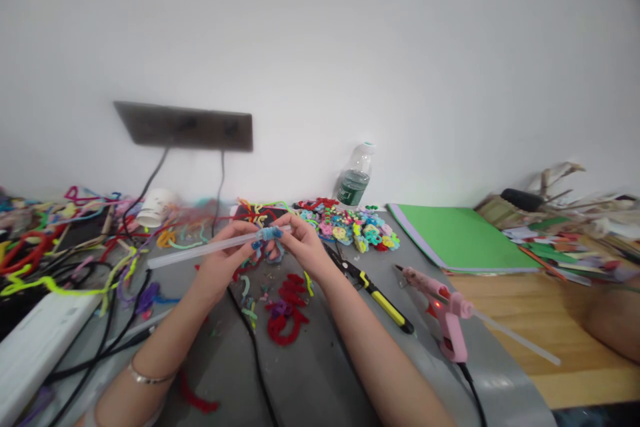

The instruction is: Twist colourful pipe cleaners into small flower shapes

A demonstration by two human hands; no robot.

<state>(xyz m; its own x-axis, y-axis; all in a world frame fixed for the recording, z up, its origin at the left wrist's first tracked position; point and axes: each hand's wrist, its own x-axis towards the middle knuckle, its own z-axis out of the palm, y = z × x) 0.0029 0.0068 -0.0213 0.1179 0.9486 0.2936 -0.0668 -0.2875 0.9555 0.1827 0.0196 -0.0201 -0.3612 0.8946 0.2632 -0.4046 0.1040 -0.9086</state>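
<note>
In the middle of the head view, my left hand (226, 259) is closed around a translucent white glue stick (193, 253), which points out to the left. A blue pipe cleaner (270, 233) is wound in a coil around the stick's right end. My right hand (299, 240) pinches that blue coil from the right. Blue fuzzy loops hang just below the fingers; their exact shape is partly hidden. Beneath my hands lie a red pipe-cleaner coil (285, 327) and a purple fuzzy piece (281, 309).
A pink glue gun (445, 310) with a lit red light lies right, beside yellow-handled pliers (385, 303). Small colourful flowers (365, 227) are heaped behind, near a water bottle (355, 177). Green sheets (460, 237) lie right. A paper cup (156, 207), cables and pipe cleaners crowd the left.
</note>
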